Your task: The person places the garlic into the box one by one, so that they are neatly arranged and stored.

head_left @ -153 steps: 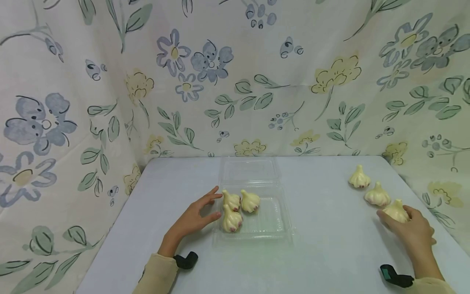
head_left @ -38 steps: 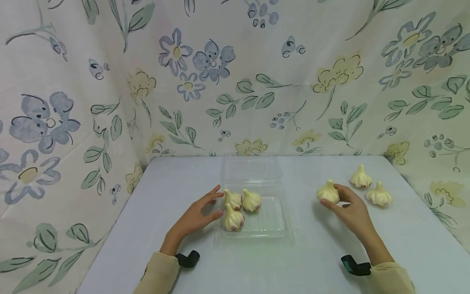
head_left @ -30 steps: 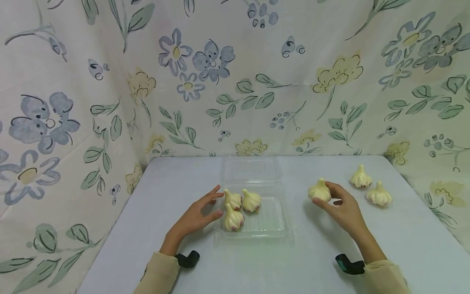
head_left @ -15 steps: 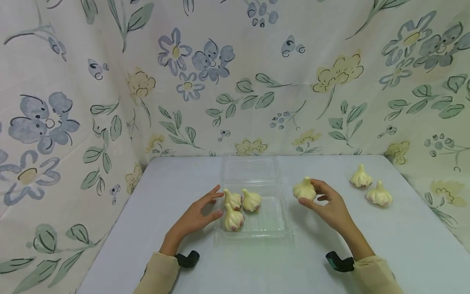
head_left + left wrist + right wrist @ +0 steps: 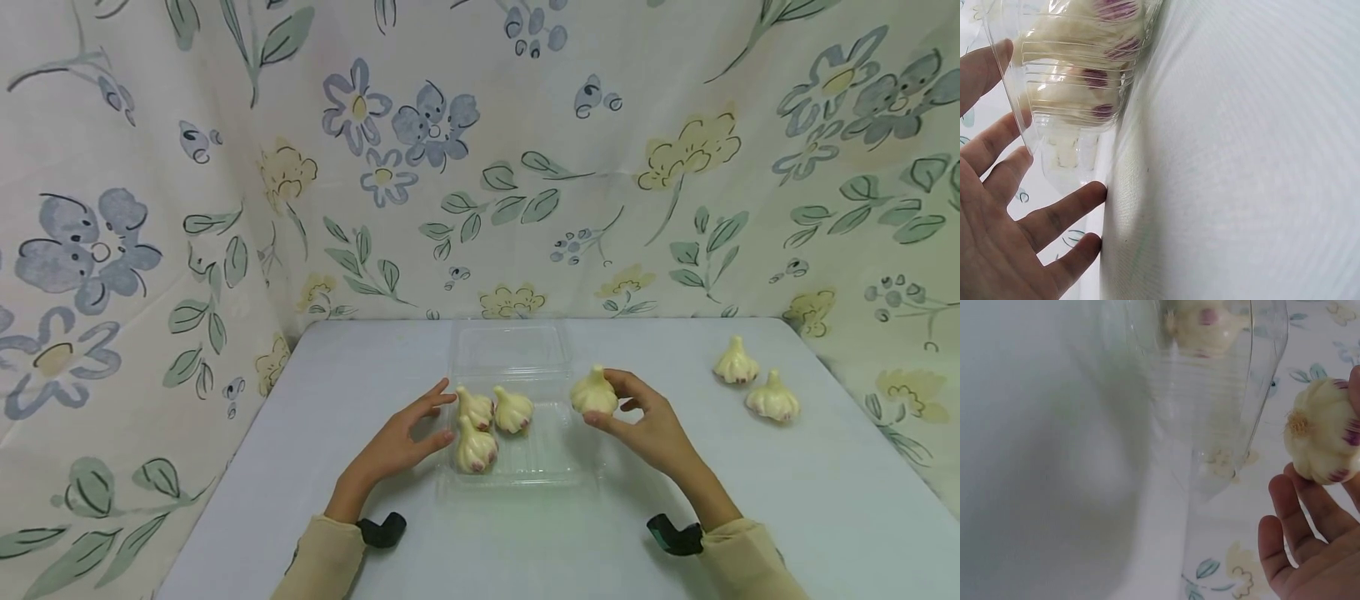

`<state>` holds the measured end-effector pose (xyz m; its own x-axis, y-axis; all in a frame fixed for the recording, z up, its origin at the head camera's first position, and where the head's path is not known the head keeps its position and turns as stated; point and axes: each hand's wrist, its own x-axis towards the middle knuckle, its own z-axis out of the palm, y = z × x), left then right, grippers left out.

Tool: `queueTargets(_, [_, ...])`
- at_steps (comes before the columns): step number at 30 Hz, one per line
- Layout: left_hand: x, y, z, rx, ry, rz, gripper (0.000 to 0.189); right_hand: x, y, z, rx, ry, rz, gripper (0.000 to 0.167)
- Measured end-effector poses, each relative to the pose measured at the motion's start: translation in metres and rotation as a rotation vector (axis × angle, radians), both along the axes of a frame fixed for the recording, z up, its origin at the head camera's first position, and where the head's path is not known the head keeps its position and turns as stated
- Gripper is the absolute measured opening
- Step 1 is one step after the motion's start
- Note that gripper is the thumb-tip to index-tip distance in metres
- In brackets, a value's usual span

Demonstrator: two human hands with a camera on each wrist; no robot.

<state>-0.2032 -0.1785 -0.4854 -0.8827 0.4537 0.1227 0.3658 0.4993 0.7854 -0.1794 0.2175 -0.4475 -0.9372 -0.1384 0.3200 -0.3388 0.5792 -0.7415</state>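
A clear plastic clamshell container (image 5: 555, 479) lies with its lid folded back on the table, three garlic bulbs (image 5: 477, 450) grouped in its left part. Thumb and fingers of my right hand (image 5: 651, 429) grip another garlic bulb (image 5: 594, 393) by its sides, held over the container's right edge, neck up. In the right wrist view that bulb's root end (image 5: 1299, 424) and purple streaks show, raised above the rim. My left hand (image 5: 399, 437) is spread at the container's left side; in the left wrist view its fingertips touch the clear rim (image 5: 1013, 87).
Two more garlic bulbs (image 5: 772, 398) sit at the back right of the white table (image 5: 675, 350). The transparent lid (image 5: 510, 348) lies behind the container. A floral cloth (image 5: 495, 117) hangs beyond the table's back edge and along its sides.
My right hand picked up the nearest of the three bulbs on the right and carried it leftward to the container's right edge. The left hand has stayed in place.
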Motion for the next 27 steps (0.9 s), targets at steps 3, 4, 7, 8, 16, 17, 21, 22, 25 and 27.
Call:
queueTargets(3, [0.000,0.000,0.000,-0.005,0.005,0.000,0.057,0.001,-0.006,0.001,0.002,-0.006,0.014,0.061])
queueTargets(4, [0.000,0.000,0.000,-0.008,0.006,0.000,0.057,0.001,-0.007,0.001,0.002,-0.010,0.018,0.062])
queueTargets(7, [0.000,0.000,0.000,-0.017,0.012,0.002,0.057,0.002,-0.013,0.001,0.000,-0.007,0.038,0.061])
queueTargets(8, [0.000,0.000,0.000,-0.020,0.012,0.002,0.057,0.002,-0.014,0.001,-0.001,-0.006,0.046,0.061])
queueTargets(16, [0.001,0.000,0.002,-0.023,-0.005,0.011,0.058,-0.001,-0.032,-0.002,-0.015,-0.014,0.104,0.061])
queueTargets(17, [0.001,0.000,0.002,-0.023,-0.003,0.010,0.058,-0.001,-0.035,-0.002,-0.018,-0.020,0.109,0.062])
queueTargets(21, [0.001,0.001,0.001,-0.027,0.007,0.007,0.058,-0.001,-0.044,-0.001,-0.022,-0.036,0.140,0.064])
queueTargets(22, [0.000,0.001,0.001,-0.026,0.008,0.005,0.058,-0.001,-0.046,-0.001,-0.023,-0.037,0.150,0.065])
queueTargets(25, [0.000,0.001,0.001,-0.026,-0.002,0.008,0.060,0.000,-0.051,-0.002,-0.018,-0.035,0.181,0.065])
queueTargets(27, [0.000,0.001,0.001,-0.021,-0.004,0.006,0.060,0.000,-0.054,-0.003,-0.009,-0.028,0.200,0.065])
